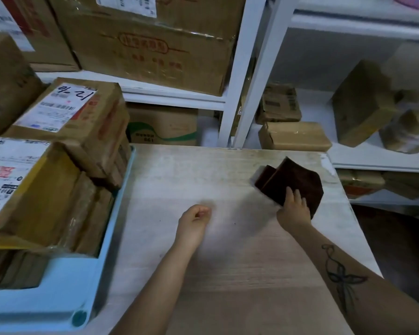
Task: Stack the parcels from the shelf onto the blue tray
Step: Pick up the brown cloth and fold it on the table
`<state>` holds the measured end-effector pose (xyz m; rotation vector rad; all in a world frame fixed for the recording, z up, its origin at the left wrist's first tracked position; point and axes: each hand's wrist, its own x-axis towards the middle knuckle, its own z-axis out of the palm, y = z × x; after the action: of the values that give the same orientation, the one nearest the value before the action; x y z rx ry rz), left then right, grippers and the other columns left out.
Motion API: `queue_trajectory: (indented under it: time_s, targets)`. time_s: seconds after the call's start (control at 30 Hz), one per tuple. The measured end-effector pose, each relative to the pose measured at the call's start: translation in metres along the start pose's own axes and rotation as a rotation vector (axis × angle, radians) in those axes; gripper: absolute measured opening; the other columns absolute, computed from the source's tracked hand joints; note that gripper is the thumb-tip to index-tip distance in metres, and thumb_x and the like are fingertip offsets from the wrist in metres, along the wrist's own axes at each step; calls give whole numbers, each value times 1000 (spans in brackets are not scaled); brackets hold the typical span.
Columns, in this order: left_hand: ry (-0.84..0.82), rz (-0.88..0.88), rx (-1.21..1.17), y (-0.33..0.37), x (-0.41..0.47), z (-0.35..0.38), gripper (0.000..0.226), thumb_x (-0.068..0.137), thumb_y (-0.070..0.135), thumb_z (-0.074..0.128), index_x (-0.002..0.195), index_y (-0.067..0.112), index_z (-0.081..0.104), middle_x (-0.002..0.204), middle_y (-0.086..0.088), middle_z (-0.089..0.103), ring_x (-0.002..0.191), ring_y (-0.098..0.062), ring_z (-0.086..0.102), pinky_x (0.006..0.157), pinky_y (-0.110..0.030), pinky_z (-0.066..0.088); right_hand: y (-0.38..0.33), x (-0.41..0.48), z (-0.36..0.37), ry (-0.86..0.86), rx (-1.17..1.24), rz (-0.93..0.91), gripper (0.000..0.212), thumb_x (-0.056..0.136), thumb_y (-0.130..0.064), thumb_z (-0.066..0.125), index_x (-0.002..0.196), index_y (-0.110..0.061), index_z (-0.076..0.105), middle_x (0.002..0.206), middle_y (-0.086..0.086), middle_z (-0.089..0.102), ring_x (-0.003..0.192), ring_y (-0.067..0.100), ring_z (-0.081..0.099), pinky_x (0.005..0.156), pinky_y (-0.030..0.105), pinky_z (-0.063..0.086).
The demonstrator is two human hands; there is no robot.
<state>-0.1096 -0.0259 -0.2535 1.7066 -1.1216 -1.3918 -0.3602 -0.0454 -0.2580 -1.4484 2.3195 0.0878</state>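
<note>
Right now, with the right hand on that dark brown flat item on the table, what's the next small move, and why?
Probably lift the dark brown flat item and carry it left toward the blue tray. The right hand grips its near edge, the left hand holds nothing, and cardboard parcels are stacked on that tray.

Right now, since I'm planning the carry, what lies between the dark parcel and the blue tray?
In the head view, only bare tabletop separates the dark parcel from the blue tray; the left hand sits nearer the person.
</note>
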Motion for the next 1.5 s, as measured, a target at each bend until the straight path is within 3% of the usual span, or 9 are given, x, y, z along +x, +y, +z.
queue_trajectory:
  time_s: [0.13,0.33,0.53,0.77,0.93,1.17,1.27,1.37,1.5]
  targets:
    - [2,-12,11,-2,4,6,9,91,12,56,89,16,63,87,1,61,86,-15,57,77,-21,43,16,15,-1,-94,-68,95,75,92,-17,43,152,-15,-2,152,10,27,143,29,20,117,46,13]
    - [-28,-43,15,-1,7,19,8,91,14,56,91,18,63,93,1,63,91,-16,59,82,-25,43,11,18,-3,-48,-231,-93,63,88,-27,55,146,-18,32,135,9,43,126,29,40,106,40,29]
    - [-38,-43,26,2,8,22,8,92,16,55,92,18,63,96,0,63,94,-16,59,83,-26,43,31,26,-2,-149,-188,-122,77,89,-53,50,151,-36,8,160,2,4,143,34,12,112,50,22]
    - [19,-33,42,2,3,30,14,92,13,54,103,13,63,96,3,59,92,-12,54,70,-8,40,-17,7,14,-117,-79,-121,54,96,-20,39,147,-31,29,143,7,29,121,33,45,94,40,47]
    - [-6,112,353,-2,7,39,40,96,12,45,135,16,48,143,-11,38,126,-22,42,105,-24,33,-68,-64,59,-221,-75,-547,43,95,-31,44,138,-28,46,136,2,34,118,29,41,92,39,47]
    - [-230,190,1089,-25,6,28,53,101,33,24,151,24,7,160,0,-5,146,-24,-6,119,-38,7,-56,-53,37,-38,-209,-652,70,87,-59,47,148,-38,21,160,1,9,146,32,-1,114,56,-2]
    - [-216,261,899,-36,3,15,47,99,23,39,145,20,34,158,-4,16,146,-24,7,117,-32,16,-63,-52,55,-207,-320,-711,67,91,-63,29,144,-51,-8,156,-8,-25,139,33,-28,107,65,-12]
    - [11,426,836,-41,2,-3,27,87,15,52,102,13,74,128,-14,60,123,-35,50,103,-40,40,-66,-54,72,-239,-360,-652,55,96,-59,19,142,-55,-11,156,-11,-24,143,36,-20,109,66,-6]
    - [251,388,779,-36,7,-28,44,80,26,36,85,5,75,105,-20,69,103,-45,61,90,-51,48,-63,-40,71,-120,-338,-539,53,100,-44,23,146,-49,-3,159,-10,-17,147,25,-5,116,54,6]
